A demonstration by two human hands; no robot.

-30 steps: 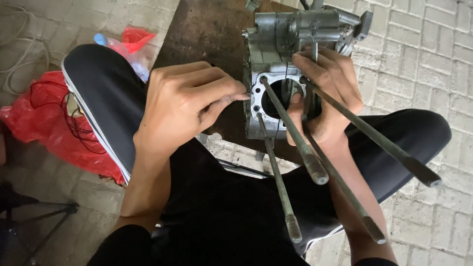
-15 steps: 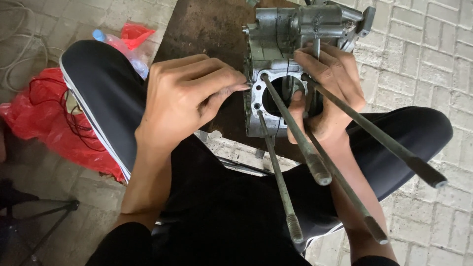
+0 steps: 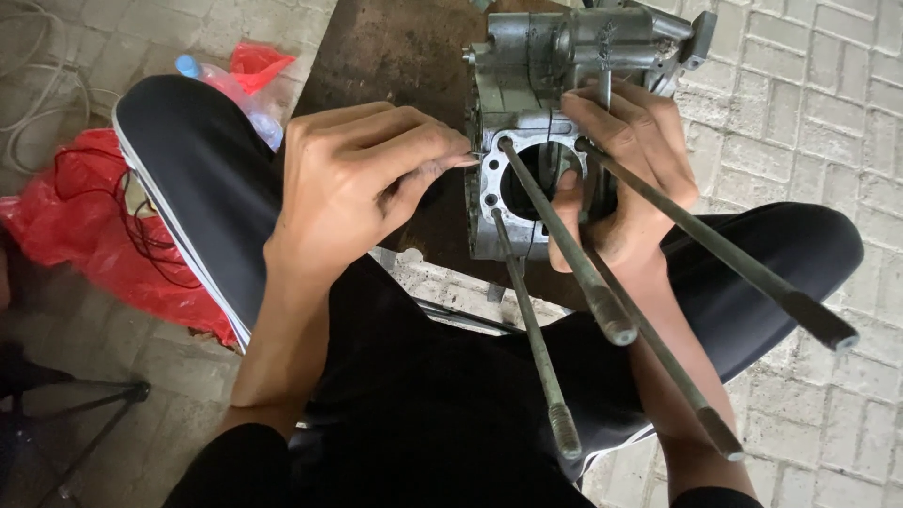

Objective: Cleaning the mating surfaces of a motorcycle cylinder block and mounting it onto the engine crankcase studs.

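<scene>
A grey metal engine case (image 3: 555,66) stands on a rusty brown table (image 3: 395,56), its round bore facing me. Several long threaded studs (image 3: 564,254) stick out of it toward the camera. My left hand (image 3: 362,179) has its fingers pinched together at the case's left edge, fingertips touching the flange near a bolt hole; what they pinch is hidden. My right hand (image 3: 625,179) grips the case from the right, thumb at the rim of the bore and fingers over the top.
My legs in black trousers (image 3: 451,404) spread under the table edge. A red plastic bag (image 3: 85,235) with wires and a bottle (image 3: 193,68) lie on the paved ground at left. Grey brick paving (image 3: 809,113) is at right.
The view has shifted slightly. Both hands stay on the engine case; my left fingertips have edged a little closer to the flange.
</scene>
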